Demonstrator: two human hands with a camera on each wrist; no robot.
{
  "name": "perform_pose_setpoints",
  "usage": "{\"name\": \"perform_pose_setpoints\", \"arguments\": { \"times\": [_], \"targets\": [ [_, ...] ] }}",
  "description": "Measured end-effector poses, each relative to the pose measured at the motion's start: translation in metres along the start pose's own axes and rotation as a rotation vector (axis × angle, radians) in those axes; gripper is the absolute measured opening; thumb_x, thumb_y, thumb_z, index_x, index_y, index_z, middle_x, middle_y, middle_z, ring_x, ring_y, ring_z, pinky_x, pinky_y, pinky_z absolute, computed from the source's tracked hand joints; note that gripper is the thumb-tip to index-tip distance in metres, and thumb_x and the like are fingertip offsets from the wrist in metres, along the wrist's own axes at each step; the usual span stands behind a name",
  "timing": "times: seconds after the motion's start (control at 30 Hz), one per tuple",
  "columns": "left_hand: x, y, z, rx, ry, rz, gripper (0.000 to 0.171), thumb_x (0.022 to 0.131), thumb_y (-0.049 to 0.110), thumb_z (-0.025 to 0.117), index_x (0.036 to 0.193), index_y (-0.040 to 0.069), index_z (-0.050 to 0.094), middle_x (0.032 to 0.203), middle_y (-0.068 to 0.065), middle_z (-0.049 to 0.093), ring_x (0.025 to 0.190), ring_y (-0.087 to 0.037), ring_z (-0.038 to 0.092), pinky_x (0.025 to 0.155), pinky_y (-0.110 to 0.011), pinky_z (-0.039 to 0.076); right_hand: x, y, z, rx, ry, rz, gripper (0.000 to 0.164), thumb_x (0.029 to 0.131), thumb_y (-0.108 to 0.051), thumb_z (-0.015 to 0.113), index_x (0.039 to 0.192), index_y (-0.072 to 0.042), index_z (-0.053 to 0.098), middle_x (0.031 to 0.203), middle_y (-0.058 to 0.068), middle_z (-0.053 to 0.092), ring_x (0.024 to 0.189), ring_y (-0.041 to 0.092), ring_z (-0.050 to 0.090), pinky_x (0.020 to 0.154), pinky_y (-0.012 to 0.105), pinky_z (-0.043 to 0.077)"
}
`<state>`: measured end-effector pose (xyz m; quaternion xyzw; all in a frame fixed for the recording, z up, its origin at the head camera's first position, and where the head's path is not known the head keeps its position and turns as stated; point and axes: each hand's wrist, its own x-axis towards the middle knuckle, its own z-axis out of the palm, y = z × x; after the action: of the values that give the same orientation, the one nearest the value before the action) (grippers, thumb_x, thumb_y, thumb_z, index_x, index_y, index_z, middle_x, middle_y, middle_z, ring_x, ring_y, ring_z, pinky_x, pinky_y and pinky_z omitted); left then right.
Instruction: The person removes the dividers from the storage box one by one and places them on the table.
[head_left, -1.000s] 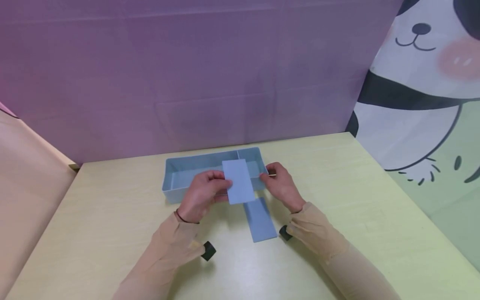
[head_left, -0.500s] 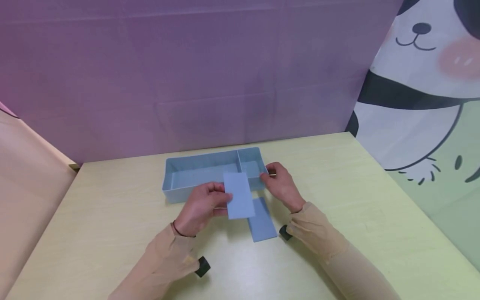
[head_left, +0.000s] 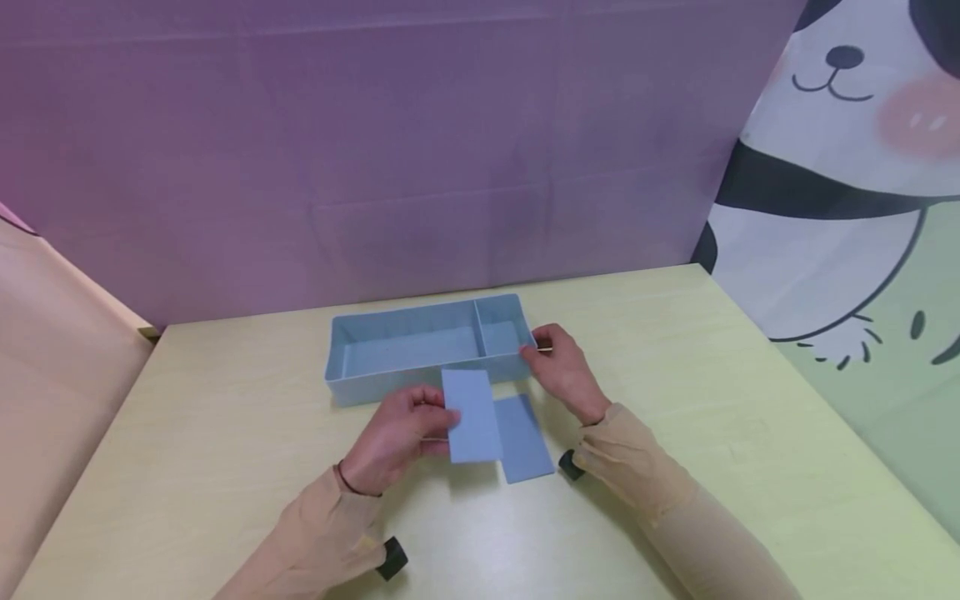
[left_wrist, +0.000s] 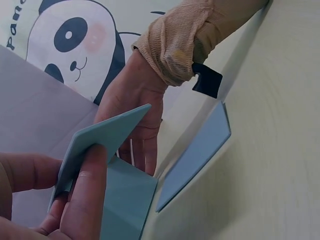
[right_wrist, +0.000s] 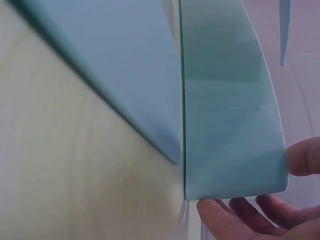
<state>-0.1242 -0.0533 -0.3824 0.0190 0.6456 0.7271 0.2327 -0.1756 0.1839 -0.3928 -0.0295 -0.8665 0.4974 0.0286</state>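
My left hand pinches a flat light-blue rectangular panel between thumb and fingers, raised in front of a long blue box. The left wrist view shows the panel edge-on, with fingers on both faces. The open-topped box has one cross divider, leaving a long compartment on the left and a small one on the right. My right hand holds the box's right end, thumb at the rim and fingers against the outer wall. A second blue panel lies on the table before the box.
The pale wooden table meets a purple backdrop behind the box. A panda-print sheet hangs at the right. Small black pieces are attached at both sleeves.
My left hand has drawn the held panel down and toward me, off the box's opening to in front of its near wall. The right hand and the box have stayed put.
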Motion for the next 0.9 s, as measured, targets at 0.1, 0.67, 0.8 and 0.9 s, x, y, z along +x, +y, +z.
{"name": "perform_pose_setpoints", "arguments": {
  "times": [0.1, 0.67, 0.8, 0.9],
  "targets": [
    [-0.001, -0.003, 0.000, 0.010, -0.001, -0.006, 0.023, 0.078, 0.002, 0.062, 0.094, -0.004, 0.047, 0.093, -0.018, 0.057, 0.080, -0.031, 0.059, 0.067, -0.039, 0.054, 0.000, 0.000, 0.000, -0.006, 0.000, -0.001, 0.038, 0.086, -0.026, 0.054, 0.113, -0.001, 0.047, 0.110, 0.015, 0.052, 0.095, 0.024, 0.052, 0.081, 0.043, 0.046],
    [-0.005, -0.017, -0.008, 0.075, 0.045, -0.063, 0.027, 0.078, 0.003, 0.062, 0.098, -0.006, 0.047, 0.090, -0.018, 0.058, 0.076, -0.028, 0.059, 0.063, -0.036, 0.053, 0.000, 0.001, 0.000, -0.004, -0.005, 0.012, 0.038, 0.086, -0.026, 0.054, 0.114, 0.000, 0.046, 0.112, 0.015, 0.052, 0.096, 0.024, 0.051, 0.082, 0.043, 0.045],
    [-0.005, -0.019, -0.010, 0.069, 0.045, -0.079, 0.026, 0.078, 0.002, 0.062, 0.098, -0.006, 0.047, 0.090, -0.017, 0.057, 0.078, -0.028, 0.059, 0.064, -0.036, 0.053, 0.000, 0.000, -0.001, -0.004, -0.009, 0.013, 0.039, 0.086, -0.026, 0.053, 0.114, 0.000, 0.046, 0.112, 0.015, 0.051, 0.096, 0.024, 0.051, 0.081, 0.043, 0.045],
    [-0.006, -0.020, -0.010, 0.059, 0.049, -0.079, 0.026, 0.077, 0.001, 0.062, 0.097, -0.006, 0.047, 0.090, -0.017, 0.057, 0.079, -0.028, 0.059, 0.065, -0.037, 0.054, -0.001, -0.001, -0.001, -0.004, -0.008, 0.014, 0.039, 0.086, -0.026, 0.054, 0.114, 0.000, 0.046, 0.112, 0.015, 0.052, 0.096, 0.024, 0.051, 0.082, 0.043, 0.045]
  ]
}}
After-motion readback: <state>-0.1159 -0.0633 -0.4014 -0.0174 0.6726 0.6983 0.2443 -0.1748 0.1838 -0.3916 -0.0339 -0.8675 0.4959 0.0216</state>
